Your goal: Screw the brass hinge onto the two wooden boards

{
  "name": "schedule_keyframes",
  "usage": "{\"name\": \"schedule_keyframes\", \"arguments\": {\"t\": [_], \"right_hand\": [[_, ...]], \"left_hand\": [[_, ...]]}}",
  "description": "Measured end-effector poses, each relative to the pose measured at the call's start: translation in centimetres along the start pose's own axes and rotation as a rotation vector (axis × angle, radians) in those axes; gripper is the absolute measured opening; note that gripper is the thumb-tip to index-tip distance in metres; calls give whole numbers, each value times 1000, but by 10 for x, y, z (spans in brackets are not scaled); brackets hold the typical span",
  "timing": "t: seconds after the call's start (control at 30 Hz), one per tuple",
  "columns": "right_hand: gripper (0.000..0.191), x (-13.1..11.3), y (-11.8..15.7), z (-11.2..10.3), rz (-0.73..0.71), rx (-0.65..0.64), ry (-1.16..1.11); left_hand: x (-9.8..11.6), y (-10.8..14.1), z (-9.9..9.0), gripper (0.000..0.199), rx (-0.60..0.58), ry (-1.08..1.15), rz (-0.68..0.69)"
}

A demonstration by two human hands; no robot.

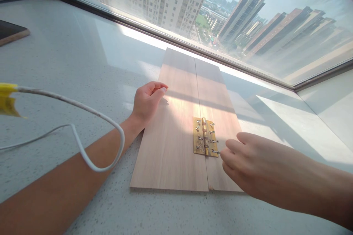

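Two pale wooden boards, the left board (172, 147) and the right board (217, 95), lie side by side with a thin seam between them. A brass hinge (205, 137) spans the seam near their front end. Several screws (211, 124) stand in its holes, tilted at various angles. My left hand (147, 102) rests at the left board's outer edge, thumb and fingers pinched together; what they hold, if anything, is unclear. Over the right board, my right hand (248, 158) is closed beside the hinge's lower right screw (215, 152). Its fingertips are hidden beneath it.
The boards lie on a speckled white sill (107, 62) below a large window (234, 22). A white cable (91, 112) with yellow tape (8, 99) loops across the left, over my forearm. A dark flat object (12, 31) lies at the far left.
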State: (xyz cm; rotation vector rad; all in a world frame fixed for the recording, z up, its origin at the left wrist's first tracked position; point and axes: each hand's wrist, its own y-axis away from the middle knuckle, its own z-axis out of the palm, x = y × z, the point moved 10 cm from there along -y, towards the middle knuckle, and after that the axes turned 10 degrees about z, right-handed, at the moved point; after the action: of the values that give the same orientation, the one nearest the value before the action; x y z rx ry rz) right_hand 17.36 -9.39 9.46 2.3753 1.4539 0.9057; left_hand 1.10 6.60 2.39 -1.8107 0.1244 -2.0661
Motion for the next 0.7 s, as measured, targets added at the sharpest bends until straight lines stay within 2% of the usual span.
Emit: {"name": "schedule_keyframes", "arguments": {"t": [0.1, 0.17, 0.23, 0.43, 0.53, 0.63, 0.7], "right_hand": [[12, 4, -2, 10, 46, -110, -52], [13, 14, -5, 21, 190, -235, -152], [16, 26, -5, 26, 377, -306, -244], [19, 55, 2, 32, 775, -367, -370], [16, 71, 13, 41, 959, -400, -532], [11, 74, 18, 47, 975, -419, -601], [13, 68, 14, 44, 850, -403, -518]], "left_hand": [[1, 0, 0, 14, -2, -3, 6], [1, 1, 0, 14, 1, 4, 7], [1, 1, 0, 14, 2, 5, 4], [1, 1, 0, 14, 12, -11, 6], [1, 1, -1, 13, 13, -15, 5], [-1, 0, -1, 13, 7, 4, 3], [-3, 0, 0, 13, 3, 18, -2]]}}
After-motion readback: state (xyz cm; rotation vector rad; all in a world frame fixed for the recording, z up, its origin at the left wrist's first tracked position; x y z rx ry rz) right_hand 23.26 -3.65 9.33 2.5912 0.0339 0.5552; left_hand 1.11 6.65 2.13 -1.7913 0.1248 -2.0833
